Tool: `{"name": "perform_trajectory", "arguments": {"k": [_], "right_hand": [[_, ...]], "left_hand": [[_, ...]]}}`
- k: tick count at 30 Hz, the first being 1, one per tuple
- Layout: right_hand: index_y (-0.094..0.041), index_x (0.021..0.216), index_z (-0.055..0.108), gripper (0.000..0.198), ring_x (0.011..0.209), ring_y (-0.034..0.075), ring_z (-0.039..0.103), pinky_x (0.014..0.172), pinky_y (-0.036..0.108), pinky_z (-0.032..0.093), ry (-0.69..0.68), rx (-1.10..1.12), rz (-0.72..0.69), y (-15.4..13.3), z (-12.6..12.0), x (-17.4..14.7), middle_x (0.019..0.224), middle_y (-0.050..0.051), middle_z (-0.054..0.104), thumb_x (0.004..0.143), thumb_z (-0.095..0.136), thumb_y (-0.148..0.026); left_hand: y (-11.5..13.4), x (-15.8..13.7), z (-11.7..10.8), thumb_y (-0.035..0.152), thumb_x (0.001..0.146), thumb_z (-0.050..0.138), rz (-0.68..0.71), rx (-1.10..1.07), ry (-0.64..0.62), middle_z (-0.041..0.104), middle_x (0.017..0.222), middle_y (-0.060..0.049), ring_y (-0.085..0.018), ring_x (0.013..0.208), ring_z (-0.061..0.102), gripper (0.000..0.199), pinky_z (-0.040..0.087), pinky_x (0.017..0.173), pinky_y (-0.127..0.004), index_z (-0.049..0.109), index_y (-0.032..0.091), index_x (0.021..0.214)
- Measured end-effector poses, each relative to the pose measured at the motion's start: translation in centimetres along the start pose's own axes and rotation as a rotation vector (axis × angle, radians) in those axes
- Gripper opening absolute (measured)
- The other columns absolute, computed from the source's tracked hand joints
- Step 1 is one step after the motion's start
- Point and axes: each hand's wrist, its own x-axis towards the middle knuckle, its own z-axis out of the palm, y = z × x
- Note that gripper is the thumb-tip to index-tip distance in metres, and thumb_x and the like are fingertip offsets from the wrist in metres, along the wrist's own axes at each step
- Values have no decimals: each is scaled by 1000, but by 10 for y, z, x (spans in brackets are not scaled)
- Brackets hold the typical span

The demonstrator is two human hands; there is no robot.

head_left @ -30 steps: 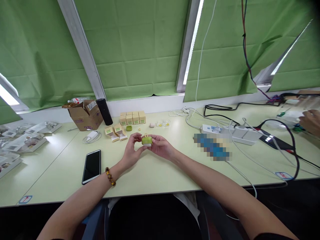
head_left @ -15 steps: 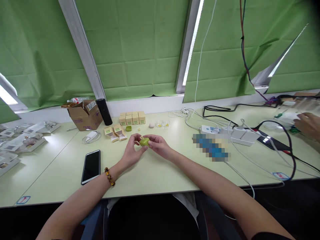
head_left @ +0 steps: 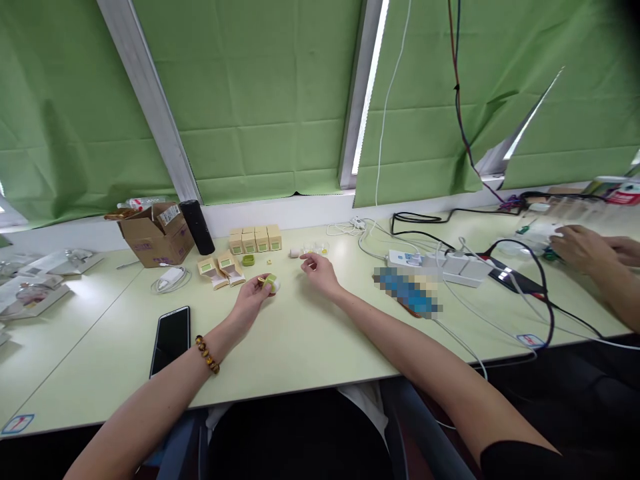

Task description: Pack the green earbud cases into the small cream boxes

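My left hand is closed round a small rounded green-and-white case, held just above the table; its exact kind is hard to make out. My right hand is apart from it, fingers loosely bent with nothing visible in them. Just beyond those fingers are a small whitish cylinder and small clear containers with yellow bits, partly hidden by the hand. Past my left hand lie a small green open tray-like piece, a tiny yellowish piece and opened kraft boxes.
Several closed kraft boxes stand behind. At left are a phone, a white charger with cable, a cardboard box and a black cylinder. Rightward lie power strips, cables and a co-worker's hands.
My right hand has let go of the green case and moved away toward the clear containers. The case has turned in my left hand, showing white. The view has shifted slightly right.
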Motion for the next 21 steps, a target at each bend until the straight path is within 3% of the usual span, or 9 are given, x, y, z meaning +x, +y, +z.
{"name": "perform_trajectory", "arguments": {"k": [1,2,7,10,13,18,21], "right_hand": [[-26,129,65,32,95,18,71,86,32,54,27,-218,46,3,-6,9,112,5,75,100,50,-26],[-26,133,63,35,100,21,70,87,34,53,49,-296,80,7,-11,18,116,7,75,101,49,-24],[-26,146,55,49,115,33,68,94,45,49,40,-488,138,13,-25,54,123,16,72,97,54,-17],[-24,132,66,44,116,33,68,97,45,48,-15,-534,151,9,-19,66,119,17,73,91,62,-12],[-17,111,75,29,116,34,68,98,44,47,-42,-521,167,1,-14,70,116,21,73,85,67,-8],[-17,102,78,23,112,33,69,90,40,50,-11,-358,148,-19,-22,58,112,20,75,82,68,-11],[-18,89,79,13,84,25,71,72,32,52,-62,-170,137,-32,-31,39,90,14,78,84,67,-21]], "left_hand": [[0,0,-1,41,72,90,-3,-12,11,71,111,-10,-21,106,64,51,49,97,-37,70,16,112],[1,1,-1,41,73,90,-5,-22,19,71,109,-9,-21,105,64,50,49,97,-37,71,16,111],[2,1,0,41,73,90,-4,-47,31,71,104,-8,-20,100,64,48,48,96,-37,72,16,110],[2,1,0,40,73,90,-2,-37,39,70,103,-7,-19,98,63,46,48,95,-36,72,15,107],[0,3,-2,41,71,91,1,-43,54,70,101,-7,-18,95,63,47,49,94,-35,72,15,105],[-1,4,-5,39,74,89,9,-71,34,71,107,-8,-18,98,65,44,50,94,-34,72,16,107],[-1,4,-6,36,75,89,7,-94,40,71,109,-8,-18,99,65,41,50,95,-35,73,15,107]]}}
